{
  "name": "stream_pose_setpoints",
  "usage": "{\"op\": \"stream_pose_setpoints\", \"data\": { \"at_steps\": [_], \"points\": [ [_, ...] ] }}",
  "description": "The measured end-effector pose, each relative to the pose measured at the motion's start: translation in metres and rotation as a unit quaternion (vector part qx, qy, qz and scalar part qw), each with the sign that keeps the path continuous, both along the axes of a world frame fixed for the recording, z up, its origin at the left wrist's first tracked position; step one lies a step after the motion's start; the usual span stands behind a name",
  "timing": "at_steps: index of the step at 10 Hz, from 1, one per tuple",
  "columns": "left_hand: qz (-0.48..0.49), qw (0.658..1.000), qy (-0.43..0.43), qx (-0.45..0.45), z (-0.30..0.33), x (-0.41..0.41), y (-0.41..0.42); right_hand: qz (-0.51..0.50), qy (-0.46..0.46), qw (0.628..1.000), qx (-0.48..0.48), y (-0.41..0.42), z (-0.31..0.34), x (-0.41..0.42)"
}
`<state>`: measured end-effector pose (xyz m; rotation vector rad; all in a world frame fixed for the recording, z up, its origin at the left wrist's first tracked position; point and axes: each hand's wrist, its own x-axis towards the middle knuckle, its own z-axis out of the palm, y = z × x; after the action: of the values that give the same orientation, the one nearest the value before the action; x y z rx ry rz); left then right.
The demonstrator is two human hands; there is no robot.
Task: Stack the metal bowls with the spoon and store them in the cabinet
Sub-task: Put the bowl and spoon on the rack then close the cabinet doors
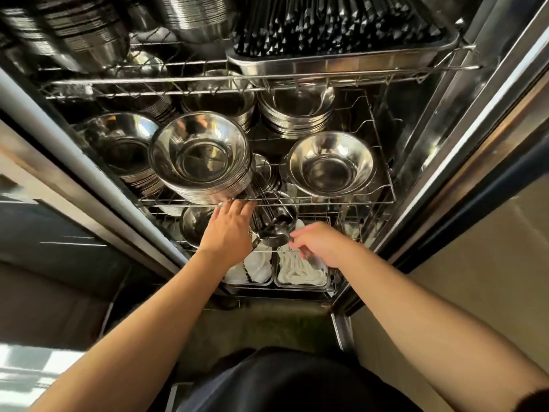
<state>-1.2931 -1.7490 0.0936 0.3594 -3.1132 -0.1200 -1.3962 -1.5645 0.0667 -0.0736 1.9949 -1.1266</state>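
I look into an open steel cabinet with wire shelves. A tall stack of metal bowls [200,157] stands at the front of the middle wire shelf [326,201]. My left hand [230,230] reaches under that stack's front edge, fingers touching the shelf wire. My right hand [318,243] is closed on the handle of a metal spoon [274,231], whose dark scoop points left, just below the shelf's front. A single wide bowl [331,165] sits to the right on the same shelf.
More bowl stacks [297,114] fill the back of the shelf and the left side [121,144]. A steel tray of dark utensils [341,34] sits on the upper shelf. White items in trays [300,273] lie on the lower level. The cabinet door frame [463,144] runs along the right.
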Motion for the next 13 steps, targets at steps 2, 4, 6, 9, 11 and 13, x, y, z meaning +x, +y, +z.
{"op": "stream_pose_setpoints", "data": {
  "at_steps": [2, 4, 6, 9, 11, 13],
  "points": [
    [0.015, 0.999, 0.009, 0.039, 0.003, 0.000, -0.002, -0.144, -0.103, 0.983, -0.046, -0.038, -0.034, -0.008],
    [0.015, 0.997, 0.000, 0.071, 0.008, -0.001, -0.002, -0.159, -0.143, 0.976, -0.029, -0.077, -0.050, -0.019],
    [0.008, 0.997, -0.004, 0.073, 0.010, -0.001, -0.002, -0.198, -0.139, 0.968, -0.072, -0.082, -0.061, -0.025],
    [0.009, 0.997, -0.015, 0.072, 0.013, -0.002, -0.001, -0.031, 0.002, 0.999, 0.009, -0.078, -0.066, -0.033],
    [0.005, 0.997, -0.022, 0.071, 0.014, -0.002, -0.001, 0.068, 0.104, 0.990, 0.060, -0.066, -0.051, -0.021],
    [0.017, 0.995, -0.061, 0.072, 0.018, -0.004, -0.002, 0.155, 0.163, 0.974, 0.035, -0.025, -0.008, -0.009]
  ]
}}
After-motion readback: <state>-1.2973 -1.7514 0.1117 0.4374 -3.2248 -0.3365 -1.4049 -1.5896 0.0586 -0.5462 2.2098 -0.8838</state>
